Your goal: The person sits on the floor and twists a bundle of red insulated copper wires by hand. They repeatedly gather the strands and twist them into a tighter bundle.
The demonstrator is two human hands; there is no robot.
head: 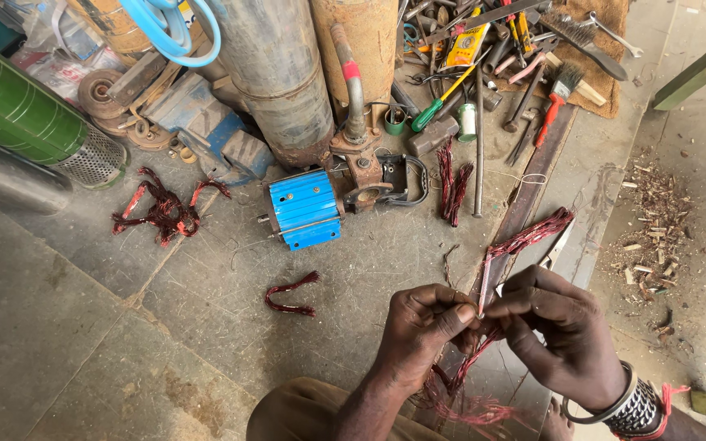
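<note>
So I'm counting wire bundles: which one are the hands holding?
The long bundle, pinched between left hand and right hand; the others lie untouched on the floor.

Both hands [484, 327] pinching red wire bundle [525, 237]

Two bare forearms, no sleeves. Left hand [422, 331] without rings or bands. Right hand [561, 331] above a wrist wearing a plain metal bangle [606, 406], a wide patterned black-and-white band [637, 411] and a red thread [668, 400] with loose ends.
</note>
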